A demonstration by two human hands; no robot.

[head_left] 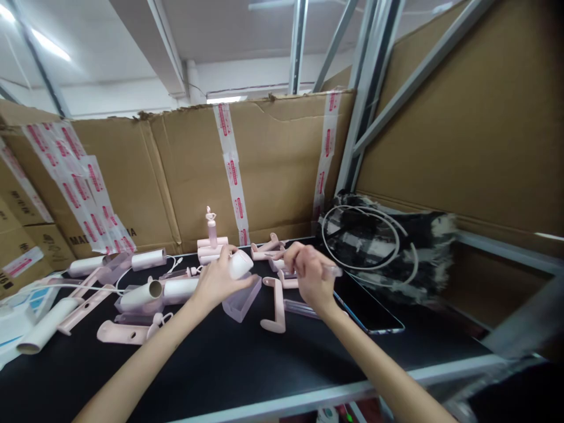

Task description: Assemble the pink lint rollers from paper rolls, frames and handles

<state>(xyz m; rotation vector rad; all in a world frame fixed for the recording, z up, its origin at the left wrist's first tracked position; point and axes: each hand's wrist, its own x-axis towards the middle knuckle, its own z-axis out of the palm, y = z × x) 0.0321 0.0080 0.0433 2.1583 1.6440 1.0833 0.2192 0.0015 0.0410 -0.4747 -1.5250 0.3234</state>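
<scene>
My left hand [219, 277] is closed around a short white roll [240, 265], its round end turned to the right. Just below that hand lies a translucent lilac box [241, 299]. A slim pinkish tool with a translucent end [331, 269] is in the fist of my right hand [314, 277]; its thin tip points left toward the roll, and its exact kind is unclear. Nearby on the black tabletop [247, 364] rest a pink U-shaped bracket [278, 305] and a clear tube-like piece [302, 308]. Pink cylinders [209, 251] are stacked behind my left hand.
On the left lie several white paper rolls [48, 325], pink holder pieces [123, 332] and a white cable [99, 289]. A dark phone [370, 302] and a black-and-white fabric bundle with a coiled cable [399, 249] sit at right. Cardboard [273, 170] walls the back.
</scene>
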